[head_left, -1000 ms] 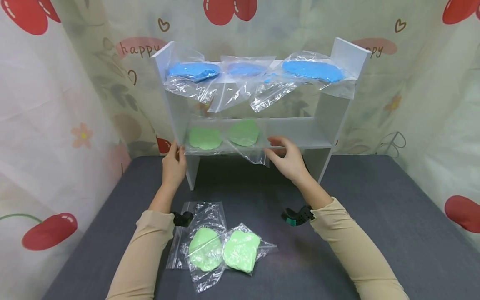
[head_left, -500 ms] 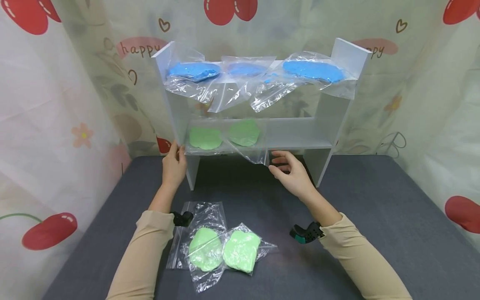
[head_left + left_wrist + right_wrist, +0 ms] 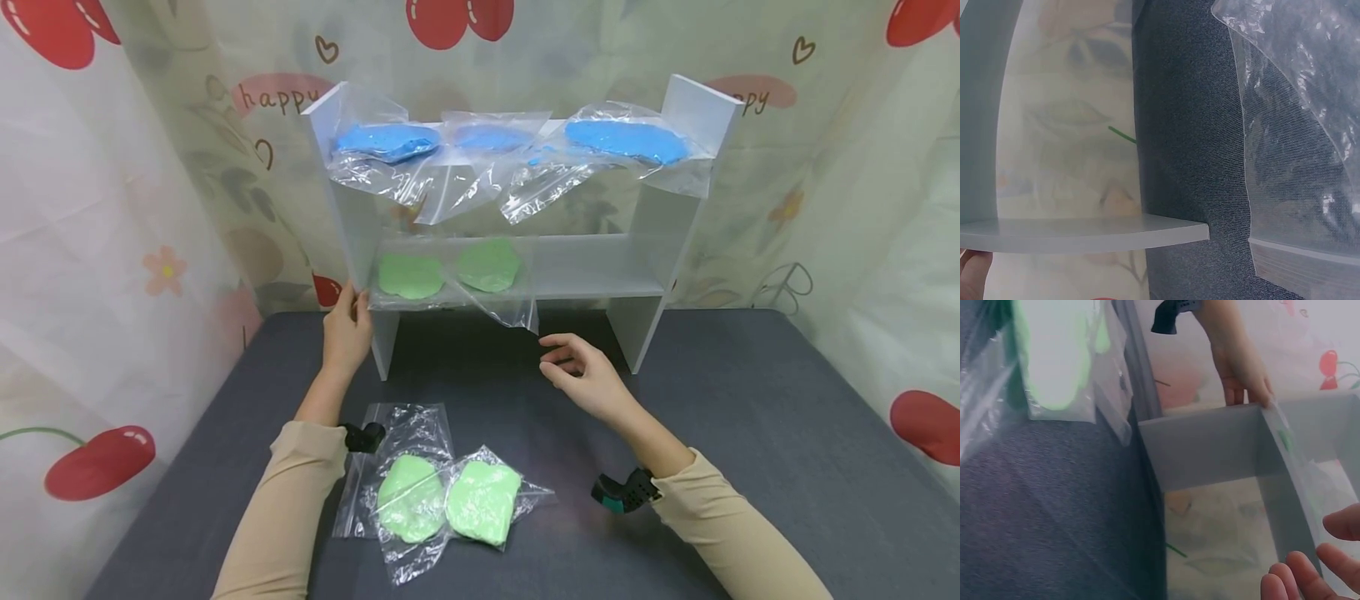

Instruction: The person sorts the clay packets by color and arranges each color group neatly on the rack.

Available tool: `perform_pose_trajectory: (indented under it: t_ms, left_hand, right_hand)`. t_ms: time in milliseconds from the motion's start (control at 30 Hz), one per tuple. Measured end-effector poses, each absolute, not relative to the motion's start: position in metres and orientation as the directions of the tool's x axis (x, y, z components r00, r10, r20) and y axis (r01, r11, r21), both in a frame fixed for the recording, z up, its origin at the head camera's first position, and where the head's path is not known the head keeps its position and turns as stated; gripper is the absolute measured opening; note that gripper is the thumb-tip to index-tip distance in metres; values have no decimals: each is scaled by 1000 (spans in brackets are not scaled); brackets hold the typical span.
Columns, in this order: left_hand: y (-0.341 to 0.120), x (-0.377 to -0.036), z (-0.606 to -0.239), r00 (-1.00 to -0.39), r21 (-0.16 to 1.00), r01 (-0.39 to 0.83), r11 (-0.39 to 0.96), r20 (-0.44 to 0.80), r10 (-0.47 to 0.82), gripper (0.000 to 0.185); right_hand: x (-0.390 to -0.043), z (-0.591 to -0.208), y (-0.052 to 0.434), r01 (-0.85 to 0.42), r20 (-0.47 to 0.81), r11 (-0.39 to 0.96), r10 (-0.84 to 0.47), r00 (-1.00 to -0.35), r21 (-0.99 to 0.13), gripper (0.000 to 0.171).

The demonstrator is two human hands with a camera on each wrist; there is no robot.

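A white two-tier shelf [image 3: 647, 225] stands at the back of the dark table [image 3: 750, 417]. My left hand [image 3: 347, 327] grips the front edge of its left side wall; the right wrist view shows this left hand [image 3: 1241, 369] on the panel too. My right hand [image 3: 581, 377] hovers over the table in front of the shelf, fingers loosely curled and holding nothing. Two clear bags of green clay [image 3: 410, 277] [image 3: 489, 265] lie on the lower tier, one corner hanging over the edge. Two more green clay bags [image 3: 408, 497] [image 3: 482, 502] lie on the table near me.
Three bags of blue clay [image 3: 386, 142] [image 3: 491, 137] [image 3: 626, 142] lie along the top tier. Printed curtains [image 3: 112, 208] close in the table on the left, back and right. In the left wrist view a shelf board [image 3: 1085, 232] and a clear bag [image 3: 1297, 125] show.
My right hand has drawn back from the lower tier's front edge, toward me and down over the table. The left hand and the bags have not moved.
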State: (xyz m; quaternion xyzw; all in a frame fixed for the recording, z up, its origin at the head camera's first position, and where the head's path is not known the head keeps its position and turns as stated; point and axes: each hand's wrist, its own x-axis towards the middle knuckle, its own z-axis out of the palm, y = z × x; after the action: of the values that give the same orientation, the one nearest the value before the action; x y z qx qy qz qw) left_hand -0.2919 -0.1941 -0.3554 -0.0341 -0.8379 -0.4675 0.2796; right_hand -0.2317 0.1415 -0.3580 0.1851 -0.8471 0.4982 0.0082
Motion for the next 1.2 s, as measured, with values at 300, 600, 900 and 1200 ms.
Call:
perform_pose_trajectory:
  t_ms: [300,600,900,1200]
  left_hand:
    - [-193,-290,-354,-843,766,313,562,496,-206,40]
    - [-192,-290,-354,-835,756,311,576,507,-214,38]
    - [-192,-291,-355,-833,755,315,575,510,-214,37]
    - [-195,-296,-362,-792,726,366,583,572,-215,38]
  right_hand:
    - [-224,-373,140,-303,141,436,-365,-920,-848,37]
    - [-214,-389,134,-332,74,435,-512,-856,-837,43]
    - [-210,-402,127,-348,23,406,-622,-782,-845,52]
    - [-204,-410,122,-310,-72,418,-684,-725,-854,63]
